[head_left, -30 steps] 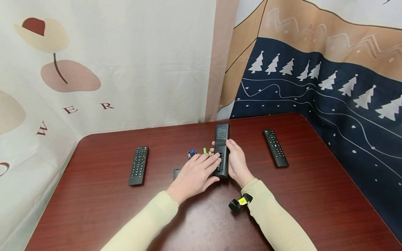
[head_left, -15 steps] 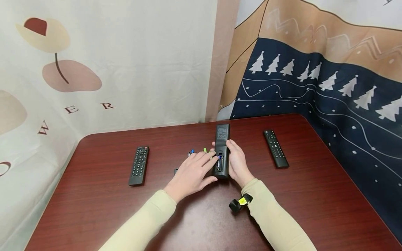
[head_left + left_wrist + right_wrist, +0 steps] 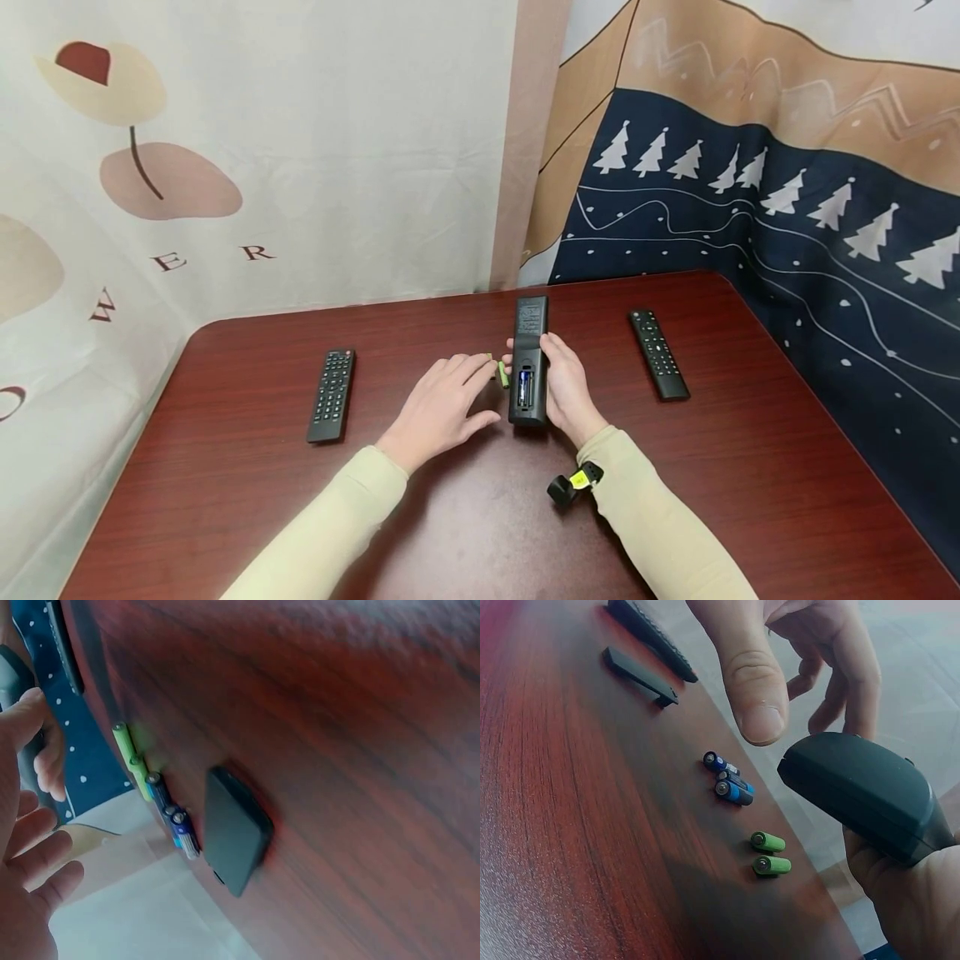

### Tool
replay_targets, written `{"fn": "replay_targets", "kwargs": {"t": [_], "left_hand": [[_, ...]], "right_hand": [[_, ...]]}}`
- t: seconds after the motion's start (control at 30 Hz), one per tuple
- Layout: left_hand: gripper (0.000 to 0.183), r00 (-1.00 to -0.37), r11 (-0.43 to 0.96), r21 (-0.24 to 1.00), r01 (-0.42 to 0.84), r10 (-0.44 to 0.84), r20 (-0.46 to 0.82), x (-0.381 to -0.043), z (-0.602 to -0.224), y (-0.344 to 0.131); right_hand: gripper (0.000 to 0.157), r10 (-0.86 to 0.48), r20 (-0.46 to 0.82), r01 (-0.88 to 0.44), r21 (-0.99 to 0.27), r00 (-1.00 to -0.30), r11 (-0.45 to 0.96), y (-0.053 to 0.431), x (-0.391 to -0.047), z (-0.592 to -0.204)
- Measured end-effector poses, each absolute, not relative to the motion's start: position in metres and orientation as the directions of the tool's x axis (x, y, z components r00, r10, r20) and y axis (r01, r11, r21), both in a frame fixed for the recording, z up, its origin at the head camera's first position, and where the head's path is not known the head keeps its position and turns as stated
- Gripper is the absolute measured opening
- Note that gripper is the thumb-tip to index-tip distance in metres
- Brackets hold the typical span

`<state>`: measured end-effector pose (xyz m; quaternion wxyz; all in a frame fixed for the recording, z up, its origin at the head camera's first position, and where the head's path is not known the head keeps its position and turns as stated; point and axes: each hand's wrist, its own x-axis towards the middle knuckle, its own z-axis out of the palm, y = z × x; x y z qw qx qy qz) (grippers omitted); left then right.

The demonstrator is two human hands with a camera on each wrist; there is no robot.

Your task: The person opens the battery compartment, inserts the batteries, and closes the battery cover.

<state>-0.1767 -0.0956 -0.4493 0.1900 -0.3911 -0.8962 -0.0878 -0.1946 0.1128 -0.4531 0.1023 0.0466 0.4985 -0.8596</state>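
My right hand (image 3: 567,387) holds a black remote control (image 3: 531,321), back side up, with its battery compartment uncovered. A blue battery (image 3: 524,388) shows in the compartment; whether another lies beside it I cannot tell. Left of the remote, my left hand (image 3: 441,404) hovers with fingers spread loosely and nothing in its grasp. In the right wrist view two green batteries (image 3: 772,853) lie side by side on the table, near several blue batteries (image 3: 733,792). A black battery cover (image 3: 234,832) rests beyond them, hidden behind my left hand in the head view.
One black remote (image 3: 331,396) lies buttons up at the left, another (image 3: 658,355) at the right. The reddish-brown table (image 3: 480,542) meets printed curtains (image 3: 360,167) along its back. A black strap device (image 3: 574,485) sits on my right wrist.
My left hand has drawn off the remote's back and moved left, baring the blue battery in the compartment. The right hand and the remote have stayed nearly still.
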Motion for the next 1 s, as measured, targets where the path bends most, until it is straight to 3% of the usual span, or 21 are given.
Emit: {"fn": "replay_targets", "kwargs": {"t": [1.0], "left_hand": [[0.069,-0.749,0.768,0.098,0.633,0.575,0.329,-0.193,-0.454,-0.121]], "right_hand": [[0.045,-0.115,-0.195,0.226,-0.853,-0.974,-0.469,0.115,-0.194,-0.453]]}}
